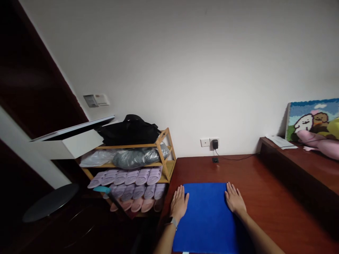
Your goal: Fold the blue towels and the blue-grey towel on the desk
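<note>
A blue cloth lies spread flat on the reddish-brown desk, with a small white tag at its near edge. My left hand rests palm down along the cloth's left edge, fingers stretched forward, a watch on the wrist. At the right edge, near the far corner, my right hand also lies flat with its fingers slightly apart. Neither hand grips anything.
A wooden rack left of the desk bears a black bag, plastic-wrapped bundles and several slippers. A charger is plugged into the wall. On the raised right ledge are papers, a pink plush toy and a fuzzy picture.
</note>
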Tool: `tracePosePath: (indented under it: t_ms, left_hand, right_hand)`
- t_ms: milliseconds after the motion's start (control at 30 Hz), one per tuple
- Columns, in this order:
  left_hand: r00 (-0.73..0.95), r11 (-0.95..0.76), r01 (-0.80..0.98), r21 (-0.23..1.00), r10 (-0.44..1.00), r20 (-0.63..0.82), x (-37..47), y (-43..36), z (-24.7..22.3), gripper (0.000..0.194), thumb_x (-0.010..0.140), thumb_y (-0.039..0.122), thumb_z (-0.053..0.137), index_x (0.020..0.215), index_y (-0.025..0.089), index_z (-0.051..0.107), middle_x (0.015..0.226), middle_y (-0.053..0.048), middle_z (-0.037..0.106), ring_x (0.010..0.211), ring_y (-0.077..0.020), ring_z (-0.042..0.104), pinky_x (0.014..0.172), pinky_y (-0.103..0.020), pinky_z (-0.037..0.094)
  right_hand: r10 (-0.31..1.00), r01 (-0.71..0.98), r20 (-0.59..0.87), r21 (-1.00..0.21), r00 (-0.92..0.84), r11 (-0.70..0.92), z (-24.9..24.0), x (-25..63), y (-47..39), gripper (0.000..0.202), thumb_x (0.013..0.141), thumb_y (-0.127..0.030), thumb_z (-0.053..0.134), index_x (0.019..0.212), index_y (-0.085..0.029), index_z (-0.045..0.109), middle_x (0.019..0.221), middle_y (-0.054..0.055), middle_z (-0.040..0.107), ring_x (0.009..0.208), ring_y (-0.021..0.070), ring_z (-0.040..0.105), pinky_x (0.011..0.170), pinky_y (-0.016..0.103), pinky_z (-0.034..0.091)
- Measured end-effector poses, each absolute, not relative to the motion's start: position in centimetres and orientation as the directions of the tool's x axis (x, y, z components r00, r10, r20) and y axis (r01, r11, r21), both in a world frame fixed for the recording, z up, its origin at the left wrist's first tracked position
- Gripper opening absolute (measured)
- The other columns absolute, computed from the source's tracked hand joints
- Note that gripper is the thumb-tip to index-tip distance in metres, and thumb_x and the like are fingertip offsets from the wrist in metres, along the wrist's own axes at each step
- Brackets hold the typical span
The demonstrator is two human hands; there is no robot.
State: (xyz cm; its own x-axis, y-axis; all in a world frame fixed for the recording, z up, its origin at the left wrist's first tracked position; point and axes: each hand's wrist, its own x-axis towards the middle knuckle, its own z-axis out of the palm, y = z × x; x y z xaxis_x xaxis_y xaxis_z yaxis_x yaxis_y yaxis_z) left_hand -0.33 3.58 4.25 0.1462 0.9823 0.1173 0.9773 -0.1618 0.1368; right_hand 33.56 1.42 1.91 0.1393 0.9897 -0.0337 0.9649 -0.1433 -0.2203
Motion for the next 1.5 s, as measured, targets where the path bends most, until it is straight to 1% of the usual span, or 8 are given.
tracePosePath:
  t_ms: [233, 400, 633, 900, 1067, 1200, 1333, 1500]
  left_hand:
    - [0.465, -0.495, 0.822, 0.282, 0.869, 0.170, 14.0, 2.4, 5.1, 0.071, 0.109, 0.052, 0.010, 0.164, 0.017, 0.037, 0.170, -0.007, 0.038, 0.159, -0.0230, 0.030, 0.132, -0.045, 0.026]
    - [0.535, -0.538, 0.775, 0.332, 0.838, 0.108, 19.6, 2.4, 3.0, 0.074, 0.108, 0.056, 0.007, 0.164, 0.017, 0.035, 0.171, -0.008, 0.036, 0.160, -0.0234, 0.028, 0.132, -0.046, 0.024]
    - [0.328, -0.335, 0.923, 0.190, 0.942, 0.068, 8.8, 4.9, 3.0, 0.072, 0.108, 0.056, 0.013, 0.167, 0.019, 0.027, 0.172, -0.006, 0.031, 0.161, -0.0242, 0.023, 0.132, -0.047, 0.023]
    - [0.165, -0.172, 0.973, 0.152, 0.985, 0.056, -0.5, 5.4, 5.8, 0.072, 0.108, 0.053, 0.015, 0.165, 0.012, 0.032, 0.170, -0.012, 0.034, 0.159, -0.0267, 0.028, 0.131, -0.048, 0.026]
    - [0.409, -0.432, 0.878, 0.208, 0.901, 0.144, 9.3, 1.9, 4.6, 0.071, 0.109, 0.054, 0.014, 0.165, 0.016, 0.031, 0.171, -0.008, 0.035, 0.160, -0.0243, 0.028, 0.132, -0.046, 0.026]
    - [0.588, -0.600, 0.746, 0.289, 0.797, 0.137, 17.7, -1.4, 2.5, 0.068, 0.108, 0.053, 0.013, 0.168, 0.020, 0.019, 0.172, -0.006, 0.030, 0.161, -0.0246, 0.024, 0.132, -0.048, 0.026]
    - [0.497, -0.508, 0.814, 0.283, 0.860, 0.114, 16.3, -1.9, 2.0, 0.070, 0.108, 0.054, 0.013, 0.168, 0.020, 0.021, 0.173, -0.005, 0.028, 0.161, -0.0253, 0.023, 0.133, -0.049, 0.024]
    - [0.215, -0.224, 0.953, 0.205, 0.974, 0.066, 4.9, -0.8, 2.8, 0.079, 0.106, 0.062, 0.014, 0.165, 0.013, 0.031, 0.172, -0.010, 0.028, 0.161, -0.0274, 0.024, 0.132, -0.049, 0.025]
  right_hand:
    - [0.988, 0.967, -0.057, -0.208, 0.140, -0.149, 2.2, 33.6, 1.4, 0.068, 0.105, -0.037, 0.015, 0.167, -0.009, 0.022, 0.175, 0.007, 0.021, 0.162, 0.0222, 0.017, 0.131, 0.043, 0.013]
    - [0.997, 0.978, -0.020, -0.194, 0.079, -0.082, 1.5, 34.0, 1.5, 0.067, 0.103, -0.032, 0.021, 0.166, -0.013, 0.030, 0.174, 0.007, 0.023, 0.162, 0.0237, 0.018, 0.130, 0.044, 0.015]
    - [0.989, 0.958, -0.038, -0.244, 0.144, -0.149, 2.0, 33.6, 1.5, 0.070, 0.104, -0.040, 0.013, 0.167, -0.009, 0.022, 0.175, 0.007, 0.023, 0.162, 0.0227, 0.017, 0.132, 0.043, 0.013]
    - [0.990, 0.960, -0.028, -0.241, 0.140, -0.143, 1.9, 33.6, 1.4, 0.070, 0.104, -0.040, 0.014, 0.167, -0.011, 0.025, 0.174, 0.007, 0.023, 0.162, 0.0227, 0.018, 0.131, 0.043, 0.012]
    - [0.989, 0.964, -0.036, -0.223, 0.143, -0.147, 2.0, 33.5, 1.5, 0.070, 0.105, -0.038, 0.014, 0.167, -0.008, 0.023, 0.174, 0.008, 0.022, 0.162, 0.0226, 0.018, 0.131, 0.043, 0.013]
    - [0.993, 0.973, -0.023, -0.199, 0.117, -0.120, 2.0, 33.7, 1.5, 0.067, 0.103, -0.033, 0.019, 0.166, -0.011, 0.028, 0.174, 0.007, 0.024, 0.162, 0.0227, 0.019, 0.130, 0.043, 0.016]
    - [0.993, 0.971, -0.011, -0.206, 0.118, -0.118, 1.8, 33.8, 1.5, 0.068, 0.104, -0.035, 0.018, 0.166, -0.011, 0.027, 0.174, 0.008, 0.025, 0.162, 0.0228, 0.020, 0.130, 0.043, 0.016]
    - [0.991, 0.968, -0.022, -0.212, 0.136, -0.137, 1.6, 33.8, 1.4, 0.070, 0.104, -0.040, 0.012, 0.167, -0.009, 0.023, 0.175, 0.007, 0.023, 0.162, 0.0223, 0.018, 0.131, 0.042, 0.014]
